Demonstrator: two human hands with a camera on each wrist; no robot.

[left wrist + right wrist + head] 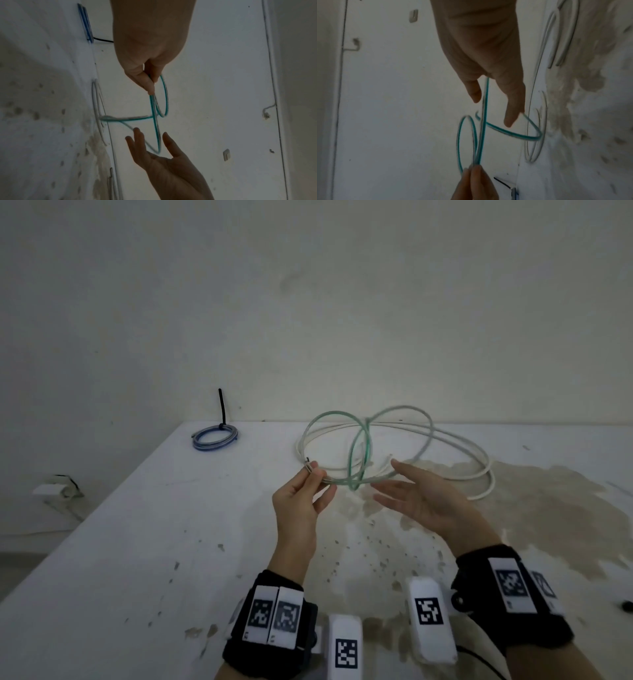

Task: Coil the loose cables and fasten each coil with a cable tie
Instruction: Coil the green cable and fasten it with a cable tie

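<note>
1. Cable [363, 453] of pale green and white, thin and glossy, hangs in several loose loops above the middle of the desk [102, 594]; one loop stands nearly upright across the flatter ones, and more turns trail down onto the desk at the right.
2. Far left on the desk, near the wall, lies a blue cable coil [215, 438], wound flat and bound with a black cable tie [222, 409] whose tail sticks straight up.
3. The left hand [301, 494] pinches a bundle of the green-white strands between thumb and fingertips, clamped on them at the left rim of the loops.
4. The right hand [416, 498] is spread, palm turned inward, fingers straight and apart; in the right wrist view a strand runs between thumb and forefinger without being gripped.
5. The desk is white, with brownish stains and dark flecks spreading across its middle and right side.
6. Behind it stands a plain off-white wall [342, 302], faintly marked.
</note>
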